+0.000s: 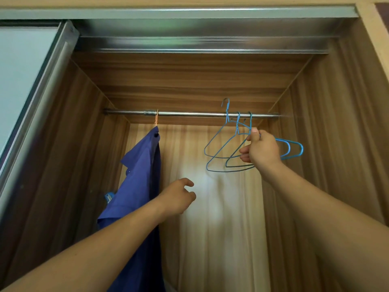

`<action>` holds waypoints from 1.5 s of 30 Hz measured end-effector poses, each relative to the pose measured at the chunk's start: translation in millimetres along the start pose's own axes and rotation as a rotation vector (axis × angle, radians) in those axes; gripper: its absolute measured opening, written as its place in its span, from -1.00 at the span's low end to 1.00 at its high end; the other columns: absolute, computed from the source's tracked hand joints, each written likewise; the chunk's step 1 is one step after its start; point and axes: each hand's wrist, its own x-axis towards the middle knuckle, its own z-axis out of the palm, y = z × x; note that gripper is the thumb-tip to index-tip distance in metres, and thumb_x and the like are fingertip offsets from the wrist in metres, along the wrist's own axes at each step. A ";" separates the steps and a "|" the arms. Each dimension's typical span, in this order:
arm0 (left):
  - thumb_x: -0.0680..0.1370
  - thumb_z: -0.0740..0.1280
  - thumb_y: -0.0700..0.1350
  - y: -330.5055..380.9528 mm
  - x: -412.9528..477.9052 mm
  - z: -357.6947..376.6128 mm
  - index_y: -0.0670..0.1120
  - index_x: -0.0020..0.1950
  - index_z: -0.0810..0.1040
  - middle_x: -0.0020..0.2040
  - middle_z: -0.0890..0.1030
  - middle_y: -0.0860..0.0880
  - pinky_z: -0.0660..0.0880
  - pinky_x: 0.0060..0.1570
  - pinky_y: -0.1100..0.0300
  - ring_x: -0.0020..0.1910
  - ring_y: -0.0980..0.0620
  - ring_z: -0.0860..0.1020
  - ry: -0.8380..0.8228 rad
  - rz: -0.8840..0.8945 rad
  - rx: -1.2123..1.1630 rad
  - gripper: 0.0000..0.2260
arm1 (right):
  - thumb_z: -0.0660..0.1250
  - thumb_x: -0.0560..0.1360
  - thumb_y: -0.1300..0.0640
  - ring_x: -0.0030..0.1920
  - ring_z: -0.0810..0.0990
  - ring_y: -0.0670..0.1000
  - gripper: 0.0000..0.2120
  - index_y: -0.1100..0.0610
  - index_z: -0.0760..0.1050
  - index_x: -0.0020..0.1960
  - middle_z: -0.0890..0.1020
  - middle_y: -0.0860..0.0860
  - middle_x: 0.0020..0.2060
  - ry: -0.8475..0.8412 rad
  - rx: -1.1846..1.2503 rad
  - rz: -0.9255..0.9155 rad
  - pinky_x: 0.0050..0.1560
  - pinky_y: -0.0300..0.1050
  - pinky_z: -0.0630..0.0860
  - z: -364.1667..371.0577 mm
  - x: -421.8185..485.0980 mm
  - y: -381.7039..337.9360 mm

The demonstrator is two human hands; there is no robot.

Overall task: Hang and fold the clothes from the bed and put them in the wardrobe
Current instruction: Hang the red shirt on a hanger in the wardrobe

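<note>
Wardrobe (pixel 336 123) stands open, interior of wood-grain board, with a metal hanging rail (pixel 189 114) running level from left wall to right wall near the top. At the left end of the rail a blue shirt (pixel 139 175) hangs from an orange hanger (pixel 156 118). The garment's long axis is vertical, collar uppermost at the hook, body falling straight down out of the bottom of the view. A small light-blue item shows just behind the shirt's left edge; what it is cannot be told. At the right end of the rail are three blue wire hangers (pixel 237 125), bunched together. Two have their hooks over the rail; the third hanger's hook (pixel 226 101) stands above the rail, clear of it and pointing up. Their long axes lie roughly along the rail, tilted down to the left, one set of shoulder ends toward the right wall and the other toward the middle of the wardrobe. The right hand (pixel 263 151) grips this bunch from the front, thumb up against the wires and fingers curled round them; how many of the three it holds cannot be told. The left hand (pixel 177 197) is raised in the middle of the opening, just right of the shirt, fingers loosely bent and holding nothing, not touching the cloth. A sliding door (pixel 21 81) with a pale pane and metal frame sits at the left, under a metal top track (pixel 200 28).
</note>
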 end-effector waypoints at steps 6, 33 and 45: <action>0.62 0.25 -0.16 -10.8 4.1 3.8 -0.08 0.43 0.41 -0.10 0.57 -0.05 0.53 -0.12 0.19 -0.19 0.02 0.56 0.049 0.018 -0.013 -0.64 | 0.08 0.64 -0.15 -0.32 0.64 0.24 -0.59 0.12 0.45 -0.16 0.62 0.11 -0.40 0.129 -0.276 -0.332 -0.20 0.19 0.60 -19.4 -7.5 -8.9; 0.69 0.21 -0.08 -218.3 -137.2 174.2 -0.06 -0.13 0.50 -0.48 0.35 0.07 0.15 -0.62 0.36 -0.59 0.20 0.27 0.015 -0.526 -0.508 -0.78 | 0.27 0.59 -0.22 -0.41 0.58 0.07 -0.62 0.01 0.34 0.24 0.58 0.11 -0.13 -0.372 -0.085 0.837 -0.41 -0.11 0.57 -44.9 -264.9 293.0; 0.65 0.30 -0.16 -293.4 -197.4 190.6 -0.05 -0.25 0.48 -0.37 0.46 0.09 0.35 -0.28 0.26 -0.38 0.25 0.39 -0.175 -0.398 -0.033 -0.73 | 0.55 0.39 0.22 -0.03 0.61 -0.16 -0.42 0.08 0.40 0.33 0.60 -0.14 -0.06 -1.069 -0.225 0.972 -0.09 -0.47 0.41 -75.8 -421.4 391.3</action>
